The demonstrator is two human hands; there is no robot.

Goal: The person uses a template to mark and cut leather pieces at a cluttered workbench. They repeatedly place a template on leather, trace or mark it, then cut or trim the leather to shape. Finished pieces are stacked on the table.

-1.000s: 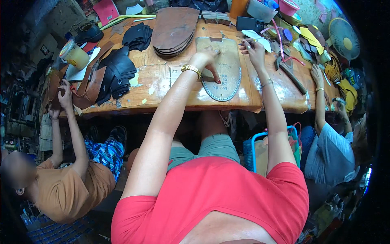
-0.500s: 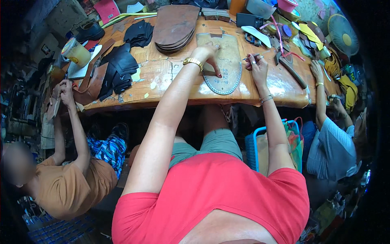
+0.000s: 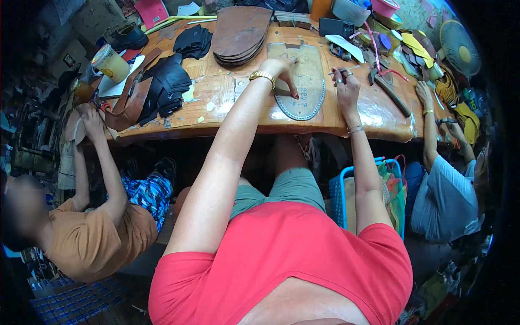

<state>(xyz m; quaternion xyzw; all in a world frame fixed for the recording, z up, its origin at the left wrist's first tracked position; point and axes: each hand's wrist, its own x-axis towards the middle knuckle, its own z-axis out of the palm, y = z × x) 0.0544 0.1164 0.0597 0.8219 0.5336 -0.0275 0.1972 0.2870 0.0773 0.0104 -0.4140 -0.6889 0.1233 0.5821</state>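
Note:
A long tan piece of leather [image 3: 310,67] with a rounded near end lies on the wooden table in front of me. Small marks run along its curved edge, and handwriting covers part of its face. My left hand [image 3: 281,69] rests flat on it, thumb and fingers spread. Just to the right of the piece, my right hand [image 3: 347,93] is closed around a thin, pen-like tool [image 3: 343,72]. The tool's exact kind is too small to tell.
Brown leather pieces [image 3: 241,32] are stacked at the far side, with black pieces [image 3: 162,81] to the left. A hammer [image 3: 392,95] lies right of my right hand. Co-workers sit on both sides; the left one handles a brown piece [image 3: 76,122]. A blue basket [image 3: 337,197] stands below the table.
The whole view has shifted slightly. My left hand stays on the leather while the tool in my right hand has turned a little. The left co-worker's brown piece has turned.

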